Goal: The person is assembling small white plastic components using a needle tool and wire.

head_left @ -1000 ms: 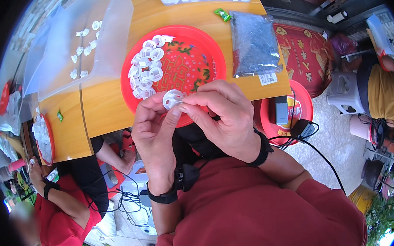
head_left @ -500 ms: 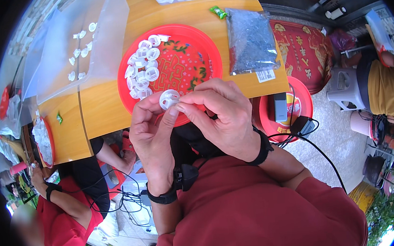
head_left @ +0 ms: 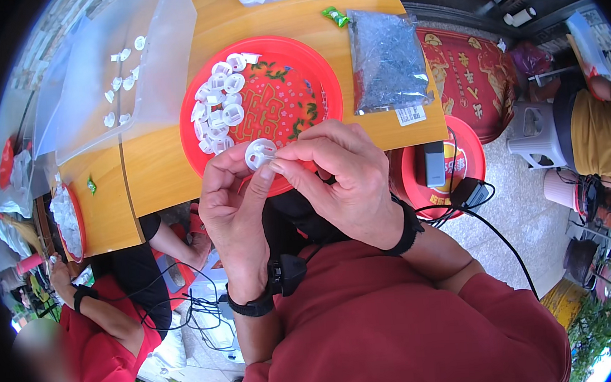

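Fingers of the left hand (head_left: 234, 209) pinch a round white plastic piece (head_left: 259, 148) at the red tray's (head_left: 335, 92) near edge while the right hand (head_left: 344, 181) closes on a thin pale part (head_left: 270, 155); probably light, stiff and slick, the piece suits a rim grip.

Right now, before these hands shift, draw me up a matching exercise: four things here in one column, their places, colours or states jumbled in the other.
Things
1. Round white piece
2. Red tray
3. Clear plastic bag
4. Band on the right wrist

Places, colours, states
A. Black
B. Held in the fingers of the left hand
C. Lying flat on the table, right of the tray
D. Bearing white pieces clustered along its left side

Pairs: 1-B, 2-D, 3-C, 4-A
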A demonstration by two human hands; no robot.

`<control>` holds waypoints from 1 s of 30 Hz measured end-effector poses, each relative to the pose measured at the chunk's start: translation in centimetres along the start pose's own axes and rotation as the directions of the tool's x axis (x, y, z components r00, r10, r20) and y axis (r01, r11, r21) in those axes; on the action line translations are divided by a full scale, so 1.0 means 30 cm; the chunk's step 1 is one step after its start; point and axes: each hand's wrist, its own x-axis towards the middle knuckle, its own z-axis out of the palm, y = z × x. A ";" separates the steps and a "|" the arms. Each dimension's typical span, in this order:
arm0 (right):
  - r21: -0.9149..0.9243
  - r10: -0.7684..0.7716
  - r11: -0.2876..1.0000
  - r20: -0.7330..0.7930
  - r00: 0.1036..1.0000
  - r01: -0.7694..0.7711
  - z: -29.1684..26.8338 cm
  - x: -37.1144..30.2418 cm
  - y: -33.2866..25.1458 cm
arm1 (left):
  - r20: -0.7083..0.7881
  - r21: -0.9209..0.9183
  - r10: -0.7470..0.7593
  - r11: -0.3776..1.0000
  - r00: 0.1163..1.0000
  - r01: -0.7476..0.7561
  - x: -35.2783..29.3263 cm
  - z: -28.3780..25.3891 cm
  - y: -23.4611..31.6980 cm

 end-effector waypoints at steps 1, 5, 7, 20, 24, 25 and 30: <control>0.013 -0.005 1.000 -0.008 1.000 0.005 0.003 -0.002 0.004 | 0.000 -0.001 0.001 1.000 1.000 -0.001 0.000 0.000 -0.001; 0.002 -0.004 1.000 -0.002 1.000 0.004 0.003 -0.001 0.008 | 0.004 0.008 -0.007 1.000 1.000 0.007 0.000 -0.001 -0.005; -0.010 -0.018 1.000 -0.012 1.000 0.018 0.005 -0.001 0.009 | 0.006 0.021 0.011 1.000 1.000 -0.012 0.001 -0.001 -0.007; -0.093 -0.144 0.986 -0.051 0.988 0.139 0.013 -0.001 0.020 | -0.051 0.344 0.158 0.930 0.986 -0.131 -0.017 0.023 0.002; -0.092 -0.147 0.986 -0.051 0.988 0.142 0.013 -0.001 0.018 | -0.044 0.395 0.178 0.907 0.983 -0.146 -0.021 0.032 0.007; -0.091 -0.145 0.986 -0.052 0.988 0.140 0.013 0.000 0.017 | -0.043 0.430 0.185 0.890 0.982 -0.149 -0.023 0.035 0.011; 0.165 0.034 0.985 0.064 0.997 -0.044 -0.011 0.010 0.024 | -0.021 0.432 0.207 0.884 0.978 -0.178 -0.025 0.036 0.016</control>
